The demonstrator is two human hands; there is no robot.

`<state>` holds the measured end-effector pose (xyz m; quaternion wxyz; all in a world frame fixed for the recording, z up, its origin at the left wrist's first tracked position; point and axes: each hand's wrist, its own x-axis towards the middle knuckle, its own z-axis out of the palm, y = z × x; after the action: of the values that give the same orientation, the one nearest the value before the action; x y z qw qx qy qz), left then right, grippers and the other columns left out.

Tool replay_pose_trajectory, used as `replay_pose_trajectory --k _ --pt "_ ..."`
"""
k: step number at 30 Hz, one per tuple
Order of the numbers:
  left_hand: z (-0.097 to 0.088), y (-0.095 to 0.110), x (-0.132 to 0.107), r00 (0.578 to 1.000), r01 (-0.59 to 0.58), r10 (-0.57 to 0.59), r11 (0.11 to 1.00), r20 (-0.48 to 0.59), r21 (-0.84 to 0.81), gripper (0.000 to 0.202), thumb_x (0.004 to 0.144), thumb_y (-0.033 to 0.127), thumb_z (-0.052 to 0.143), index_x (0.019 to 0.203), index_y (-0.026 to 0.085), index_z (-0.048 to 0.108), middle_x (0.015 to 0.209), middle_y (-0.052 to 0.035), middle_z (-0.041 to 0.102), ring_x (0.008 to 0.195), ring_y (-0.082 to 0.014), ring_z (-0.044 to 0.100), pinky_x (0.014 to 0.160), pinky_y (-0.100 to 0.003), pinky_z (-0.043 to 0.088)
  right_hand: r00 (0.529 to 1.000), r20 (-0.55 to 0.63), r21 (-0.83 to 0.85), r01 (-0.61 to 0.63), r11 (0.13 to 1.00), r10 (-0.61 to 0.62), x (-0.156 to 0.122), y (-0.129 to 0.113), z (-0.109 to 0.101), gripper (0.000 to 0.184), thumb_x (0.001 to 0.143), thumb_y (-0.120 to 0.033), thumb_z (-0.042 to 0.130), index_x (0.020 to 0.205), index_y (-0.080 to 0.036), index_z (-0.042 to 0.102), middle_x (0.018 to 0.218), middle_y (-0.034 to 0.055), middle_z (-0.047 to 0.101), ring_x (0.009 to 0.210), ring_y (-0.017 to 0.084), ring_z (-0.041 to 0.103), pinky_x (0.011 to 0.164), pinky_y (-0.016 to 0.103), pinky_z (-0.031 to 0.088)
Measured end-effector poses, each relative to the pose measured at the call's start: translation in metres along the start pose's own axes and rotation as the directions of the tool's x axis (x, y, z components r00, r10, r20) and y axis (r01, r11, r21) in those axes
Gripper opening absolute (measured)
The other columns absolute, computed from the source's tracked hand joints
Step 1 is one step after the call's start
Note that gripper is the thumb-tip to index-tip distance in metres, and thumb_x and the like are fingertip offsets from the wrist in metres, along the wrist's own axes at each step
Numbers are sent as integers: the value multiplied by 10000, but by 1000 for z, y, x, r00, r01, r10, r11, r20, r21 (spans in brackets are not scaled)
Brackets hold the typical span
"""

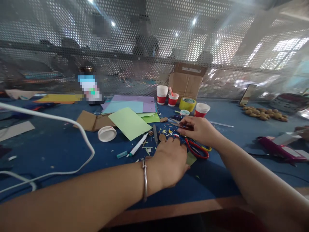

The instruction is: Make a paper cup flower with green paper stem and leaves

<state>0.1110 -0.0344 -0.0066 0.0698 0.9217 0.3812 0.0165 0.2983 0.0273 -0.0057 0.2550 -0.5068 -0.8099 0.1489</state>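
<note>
My left hand (170,159), with a silver bangle (145,180) at the wrist, reaches palm down over the paper scraps (166,131). Its fingertips are hidden behind the hand. A green paper piece (191,159) lies beside it. My right hand (201,129) is just above the scraps, its thumb and fingers curved apart, and I make out nothing held. Below it lie red-handled scissors (197,151) and a yellow handle (208,149). Left of my hands are a white marker (138,145), its teal cap (122,154), a grey pen-like tool (155,133) and a brown disc (162,138).
Coloured sheets (130,124), cardboard (85,120) and a white lid (107,134) lie left. Paper cups (162,95), yellow tape (187,104) and a cardboard box (187,82) stand behind. A white cable (84,135) crosses the left. A purple device (281,149) lies right, near another person's hand (303,130).
</note>
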Motion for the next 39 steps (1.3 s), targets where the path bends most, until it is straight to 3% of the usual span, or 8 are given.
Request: replay_pose_trajectory --k 4,9,17,22,24,27,30,39 --pt "3 6 -3 999 33 -31 998 33 -47 369 965 406 660 1169 100 687 1167 -174 670 1131 -358 629 966 -516 542 1000 13 -18 -4 1000 4 0 -1 2 226 888 -410 661 921 -186 660 817 32 688 739 185 612 675 313 413" --pt "-5 12 -8 997 67 -64 996 51 -65 541 929 505 710 1234 62 647 1240 -217 643 1188 -402 611 1011 -561 513 1000 7 -44 -9 999 9 0 -2 5 217 892 -398 664 930 -184 669 820 36 692 737 183 604 686 315 408" --pt "-24 11 -5 987 70 -56 994 152 -89 371 926 308 710 1195 55 674 1203 -232 689 1122 -375 676 947 -468 553 999 28 -80 -16 997 19 -2 -2 5 241 899 -419 659 947 -184 664 817 30 682 730 182 586 686 313 391" --pt "-24 9 2 984 78 -62 993 168 -92 299 815 193 724 1088 72 709 1126 -230 715 1020 -378 713 857 -445 582 999 35 -92 -14 996 17 -2 -4 5 229 906 -412 651 936 -185 652 799 26 668 729 183 584 682 308 376" --pt "-21 7 7 985 87 -69 990 161 -108 332 810 244 736 1094 74 709 1151 -233 712 1053 -393 709 873 -457 591 999 36 -96 -15 995 19 -2 -4 5 225 903 -408 648 941 -186 654 787 21 662 718 180 580 678 306 370" --pt "-14 6 14 989 95 -77 986 127 -139 533 872 375 702 1288 47 645 1293 -252 665 1185 -417 662 950 -495 583 999 36 -106 -13 994 17 -1 -3 5 224 900 -402 647 956 -186 663 808 22 672 733 183 586 687 305 370" --pt "-8 8 22 990 105 -88 981 108 -162 599 919 394 654 1383 20 595 1377 -264 625 1268 -410 624 1025 -499 558 999 30 -117 -9 993 12 -1 -3 5 221 899 -397 651 958 -185 666 842 30 684 762 188 589 697 303 368" --pt "-2 11 36 984 141 -113 967 140 -211 303 852 220 674 1105 71 750 1219 -242 719 1166 -387 693 945 -436 593 999 35 -106 -8 994 12 -1 -2 5 227 896 -401 659 952 -181 671 825 28 682 738 180 579 688 299 366"
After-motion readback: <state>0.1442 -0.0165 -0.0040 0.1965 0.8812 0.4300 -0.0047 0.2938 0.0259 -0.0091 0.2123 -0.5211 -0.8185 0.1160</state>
